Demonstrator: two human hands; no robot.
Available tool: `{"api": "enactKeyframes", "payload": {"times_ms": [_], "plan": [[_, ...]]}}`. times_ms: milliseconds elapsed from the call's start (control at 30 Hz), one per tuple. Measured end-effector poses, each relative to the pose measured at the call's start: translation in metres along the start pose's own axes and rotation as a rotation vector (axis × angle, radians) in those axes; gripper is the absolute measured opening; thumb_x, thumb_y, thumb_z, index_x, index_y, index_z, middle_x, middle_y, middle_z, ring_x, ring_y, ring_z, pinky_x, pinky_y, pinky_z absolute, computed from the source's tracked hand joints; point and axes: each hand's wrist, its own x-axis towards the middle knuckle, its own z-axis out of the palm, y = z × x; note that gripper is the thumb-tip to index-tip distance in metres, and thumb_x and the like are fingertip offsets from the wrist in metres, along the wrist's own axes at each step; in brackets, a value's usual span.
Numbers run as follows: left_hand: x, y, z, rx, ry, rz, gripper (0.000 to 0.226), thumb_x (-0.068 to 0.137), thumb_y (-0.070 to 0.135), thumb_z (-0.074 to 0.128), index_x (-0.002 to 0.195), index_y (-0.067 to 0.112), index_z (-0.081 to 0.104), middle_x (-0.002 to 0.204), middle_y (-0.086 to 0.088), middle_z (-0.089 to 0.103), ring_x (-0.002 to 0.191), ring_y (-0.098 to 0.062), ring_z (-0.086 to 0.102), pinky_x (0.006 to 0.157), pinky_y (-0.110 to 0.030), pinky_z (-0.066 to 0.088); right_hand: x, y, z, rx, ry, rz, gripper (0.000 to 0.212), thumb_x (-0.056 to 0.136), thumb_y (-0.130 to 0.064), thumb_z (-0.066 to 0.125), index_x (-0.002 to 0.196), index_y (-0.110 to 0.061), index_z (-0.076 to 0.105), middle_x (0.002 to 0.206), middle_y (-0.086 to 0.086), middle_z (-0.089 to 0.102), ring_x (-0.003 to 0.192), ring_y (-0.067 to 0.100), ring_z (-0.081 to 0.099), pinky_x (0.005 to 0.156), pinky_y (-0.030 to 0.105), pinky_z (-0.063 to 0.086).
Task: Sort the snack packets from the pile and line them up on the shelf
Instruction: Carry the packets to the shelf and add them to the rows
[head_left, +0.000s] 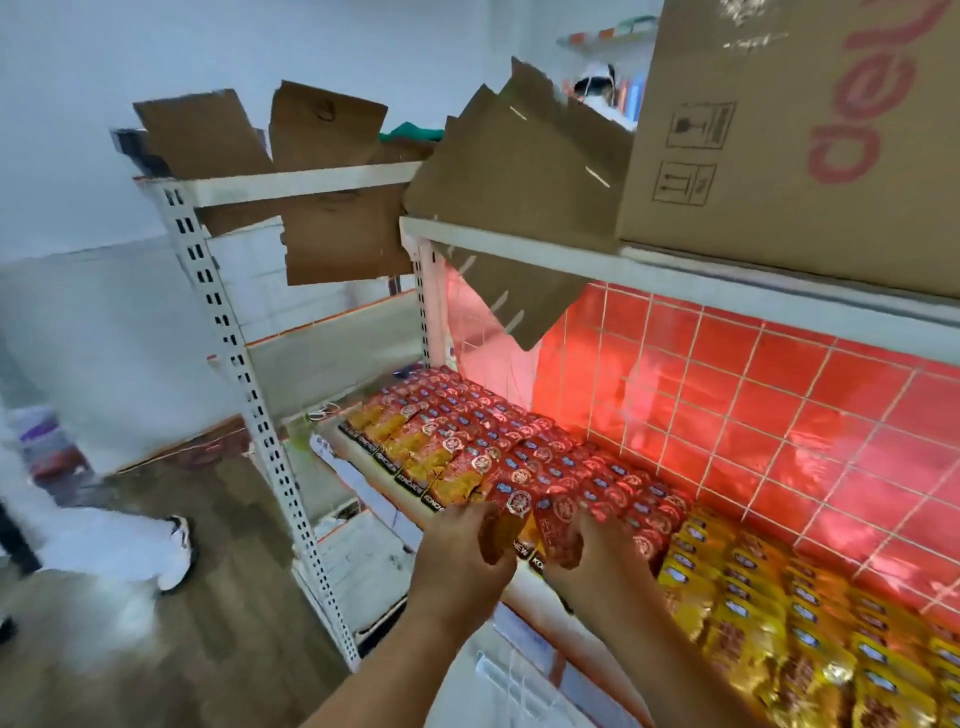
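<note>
Rows of red snack packets (498, 441) stand lined up on the white shelf (524, 584), with orange packets (410, 447) along the front left and yellow packets (779, 613) filling the right. My left hand (462, 561) grips a red packet (506, 512) at the shelf's front edge. Beside it, my right hand (597, 556) grips another red packet (558, 522), pressed against the front row. Both forearms reach in from the bottom of the view.
A large cardboard box (789, 135) sits on the shelf above, its torn flap (519, 218) hanging over the edge. A second white rack (234, 338) with cardboard pieces stands left. Another person's leg and white shoe (176, 551) are on the floor at left. Red tiles (753, 405) back the shelf.
</note>
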Motion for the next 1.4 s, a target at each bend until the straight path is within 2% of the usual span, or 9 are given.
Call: {"api": "enactKeyframes", "payload": {"times_ms": [200, 267, 400, 533, 733, 1033, 1200, 1300, 1400], "plan": [[0.047, -0.050, 0.022, 0.014, -0.122, 0.083, 0.042, 0.084, 0.039, 0.068, 0.124, 0.030, 0.061, 0.119, 0.008, 0.063, 0.110, -0.019, 0.050, 0.095, -0.036, 0.048, 0.021, -0.014, 0.042, -0.023, 0.056, 0.196, 0.057, 0.059, -0.047, 0.064, 0.113, -0.028, 0.057, 0.088, -0.003, 0.058, 0.073, 0.015, 0.060, 0.059, 0.027, 0.048], [0.059, -0.061, 0.031, 0.037, -0.125, 0.119, 0.040, 0.084, 0.038, 0.068, 0.122, 0.028, 0.062, 0.120, 0.006, 0.064, 0.110, -0.020, 0.049, 0.096, -0.036, 0.048, 0.026, -0.018, 0.049, -0.036, 0.058, 0.243, 0.057, 0.061, -0.046, 0.064, 0.114, -0.025, 0.057, 0.090, 0.000, 0.058, 0.072, 0.015, 0.058, 0.053, 0.024, 0.040], [0.076, -0.073, 0.044, 0.103, -0.105, 0.213, 0.038, 0.075, 0.032, 0.077, 0.108, 0.019, 0.067, 0.107, 0.000, 0.069, 0.097, -0.024, 0.057, 0.086, -0.040, 0.052, 0.036, -0.025, 0.061, -0.091, 0.069, 0.339, 0.044, 0.071, -0.043, 0.069, 0.109, -0.026, 0.054, 0.101, 0.004, 0.052, 0.074, 0.015, 0.051, 0.053, 0.021, 0.033], [0.088, -0.087, 0.055, 0.147, -0.049, 0.300, 0.044, 0.060, 0.026, 0.083, 0.101, 0.014, 0.071, 0.097, -0.006, 0.072, 0.083, -0.029, 0.066, 0.077, -0.039, 0.056, 0.044, -0.029, 0.071, -0.146, 0.101, 0.376, 0.045, 0.071, -0.048, 0.067, 0.107, -0.024, 0.055, 0.098, 0.003, 0.050, 0.082, 0.023, 0.059, 0.069, 0.032, 0.053], [0.092, -0.103, 0.062, 0.116, -0.084, 0.276, 0.047, 0.063, 0.026, 0.079, 0.108, 0.019, 0.069, 0.105, -0.003, 0.069, 0.087, -0.032, 0.065, 0.075, -0.043, 0.056, 0.055, -0.037, 0.083, -0.164, 0.096, 0.427, 0.057, 0.074, -0.049, 0.068, 0.121, -0.021, 0.055, 0.109, 0.006, 0.048, 0.091, 0.027, 0.061, 0.066, 0.031, 0.047], [0.090, -0.113, 0.066, 0.092, -0.042, 0.325, 0.047, 0.081, 0.049, 0.069, 0.118, 0.020, 0.067, 0.114, -0.002, 0.066, 0.100, -0.027, 0.061, 0.083, -0.043, 0.052, 0.070, -0.047, 0.091, -0.155, 0.145, 0.503, 0.072, 0.073, -0.065, 0.073, 0.123, -0.017, 0.057, 0.110, 0.008, 0.048, 0.092, 0.026, 0.060, 0.076, 0.032, 0.053], [0.089, -0.114, 0.065, 0.092, -0.034, 0.332, 0.043, 0.082, 0.045, 0.066, 0.116, 0.019, 0.070, 0.112, -0.003, 0.066, 0.096, -0.030, 0.060, 0.080, -0.042, 0.051, 0.077, -0.051, 0.093, -0.092, 0.138, 0.599, 0.057, 0.075, -0.053, 0.074, 0.107, -0.008, 0.061, 0.112, 0.011, 0.045, 0.088, 0.025, 0.059, 0.079, 0.037, 0.059], [0.089, -0.113, 0.065, 0.100, -0.043, 0.331, 0.042, 0.079, 0.042, 0.070, 0.113, 0.018, 0.071, 0.111, -0.004, 0.067, 0.095, -0.030, 0.061, 0.078, -0.043, 0.053, 0.079, -0.053, 0.093, -0.078, 0.116, 0.621, 0.044, 0.079, -0.046, 0.072, 0.093, -0.006, 0.060, 0.121, 0.016, 0.045, 0.079, 0.020, 0.059, 0.062, 0.028, 0.052], [0.089, -0.113, 0.064, 0.095, -0.040, 0.335, 0.042, 0.076, 0.040, 0.072, 0.112, 0.018, 0.072, 0.109, -0.004, 0.067, 0.094, -0.030, 0.061, 0.077, -0.043, 0.053, 0.078, -0.054, 0.092, -0.059, 0.117, 0.624, 0.049, 0.083, -0.041, 0.072, 0.110, -0.002, 0.061, 0.114, 0.011, 0.041, 0.066, 0.010, 0.054, 0.045, 0.018, 0.035]]}}
